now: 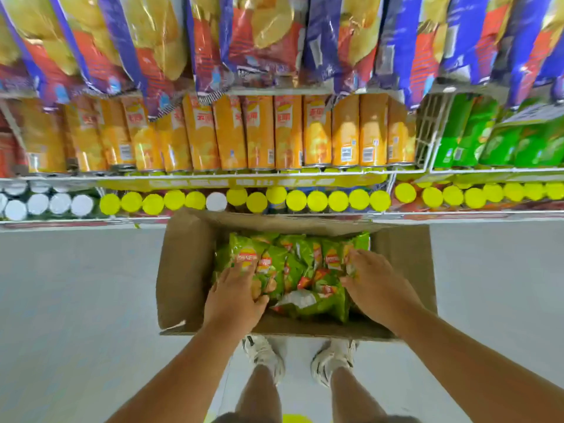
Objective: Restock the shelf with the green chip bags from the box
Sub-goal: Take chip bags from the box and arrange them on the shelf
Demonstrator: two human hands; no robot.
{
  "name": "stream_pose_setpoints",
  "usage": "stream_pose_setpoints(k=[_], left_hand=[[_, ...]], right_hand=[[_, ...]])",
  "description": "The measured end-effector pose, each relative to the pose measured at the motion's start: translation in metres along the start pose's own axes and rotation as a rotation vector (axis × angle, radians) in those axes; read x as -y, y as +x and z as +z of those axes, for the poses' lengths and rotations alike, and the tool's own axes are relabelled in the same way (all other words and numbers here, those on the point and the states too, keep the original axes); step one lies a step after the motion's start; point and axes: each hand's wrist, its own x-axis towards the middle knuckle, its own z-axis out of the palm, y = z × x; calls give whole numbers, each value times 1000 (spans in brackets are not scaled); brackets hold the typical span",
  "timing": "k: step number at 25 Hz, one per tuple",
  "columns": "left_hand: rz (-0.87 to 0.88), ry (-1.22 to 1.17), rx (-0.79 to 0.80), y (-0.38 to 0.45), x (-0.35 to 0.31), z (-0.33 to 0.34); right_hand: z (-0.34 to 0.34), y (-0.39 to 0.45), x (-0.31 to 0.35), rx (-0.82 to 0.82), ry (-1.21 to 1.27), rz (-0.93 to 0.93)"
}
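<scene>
Head view, box: an open cardboard box (189, 270) sits on the pale floor (76, 285) just in front of the shelf (274, 175), flaps spread.
Green chip bags (293, 264): a loose heap filling the box, some upright, some lying flat.
Left hand (236, 296): down in the box's left part, fingers curled around one green bag.
Right hand (374, 285): in the right part, fingers bent onto a bag at the heap's right edge; a firm grip cannot be told.
Shelf right: green canisters (467, 138) beside orange canisters (287, 135).
Near: two white shoes (265, 355).
</scene>
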Motion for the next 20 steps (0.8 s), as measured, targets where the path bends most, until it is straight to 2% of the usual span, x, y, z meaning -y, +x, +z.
stream_pose_setpoints(k=[4,12,16,20], left_hand=[[-111,-62,65,47,36,53],[-339,-135,135,149,109,140],[-343,-174,106,194,125,165],[-340,-216,59,235,138,181]], right_hand=[[66,36,-20,152,-30,80],[194,108,-32,333,-37,58],[241,132,-37,422,-20,-12],[270,151,-50,570,-158,-78]])
